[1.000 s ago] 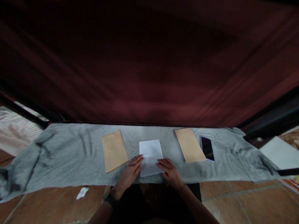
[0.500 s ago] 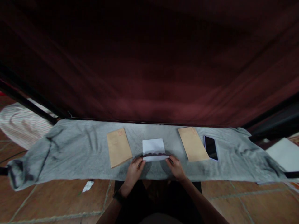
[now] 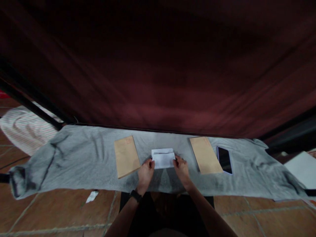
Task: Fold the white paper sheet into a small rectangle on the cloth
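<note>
1. Wristband (image 3: 135, 196), dark, circles my left wrist, nearer me than the white paper (image 3: 164, 161).
2. My left hand (image 3: 146, 171) pinches the paper's left edge, my right hand (image 3: 181, 168) its right.
3. Folded over, the paper sits between them over the grey cloth (image 3: 81, 161); its near edge may be lifted.
4. Left of the paper lies a brown envelope (image 3: 126, 157); right of it, a second envelope (image 3: 206, 156), then a phone (image 3: 224, 160).
5. Beyond the paper rises a dark red backdrop (image 3: 163, 98).
</note>
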Motion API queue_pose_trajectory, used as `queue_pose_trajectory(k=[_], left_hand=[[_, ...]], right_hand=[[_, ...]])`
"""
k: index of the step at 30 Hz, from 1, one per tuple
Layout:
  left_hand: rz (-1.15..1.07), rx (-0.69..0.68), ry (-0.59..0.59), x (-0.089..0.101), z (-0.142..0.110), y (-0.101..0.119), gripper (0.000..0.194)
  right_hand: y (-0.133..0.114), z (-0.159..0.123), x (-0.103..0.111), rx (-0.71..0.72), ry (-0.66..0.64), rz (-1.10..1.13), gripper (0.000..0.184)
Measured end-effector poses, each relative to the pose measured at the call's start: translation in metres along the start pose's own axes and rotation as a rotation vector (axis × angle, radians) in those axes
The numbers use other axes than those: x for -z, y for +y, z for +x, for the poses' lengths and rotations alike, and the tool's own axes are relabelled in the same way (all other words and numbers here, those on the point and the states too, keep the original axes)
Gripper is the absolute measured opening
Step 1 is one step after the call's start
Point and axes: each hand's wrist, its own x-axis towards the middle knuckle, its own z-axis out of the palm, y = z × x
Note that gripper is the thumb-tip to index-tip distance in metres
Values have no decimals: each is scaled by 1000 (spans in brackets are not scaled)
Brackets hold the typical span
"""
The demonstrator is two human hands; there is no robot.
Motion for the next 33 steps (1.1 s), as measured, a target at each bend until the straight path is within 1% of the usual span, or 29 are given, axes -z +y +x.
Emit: queue_pose_trajectory(k=[5, 11, 17, 20, 25, 29, 31, 33], left_hand=[[138, 33, -18, 3, 8, 9, 31], [190, 47, -16, 3, 20, 16, 36], [249, 30, 33, -1, 24, 18, 38], [270, 19, 19, -2, 23, 17, 39], [254, -1, 3, -5, 26, 13, 40], [262, 6, 2, -5, 28, 10, 39], [271, 4, 46, -6, 26, 11, 39], [263, -74, 121, -10, 22, 15, 38]], right_hand=[[-3, 10, -5, 50, 15, -194, 27], [-8, 22, -8, 65, 19, -283, 28], [-14, 27, -7, 84, 24, -379, 28], [-21, 27, -9, 132, 21, -371, 34], [-34, 18, -27, 338, -53, -292, 44], [-37, 8, -40, 344, -49, -325, 50], [-35, 6, -43, 338, -43, -334, 52], [-34, 6, -43, 337, -51, -339, 52]])
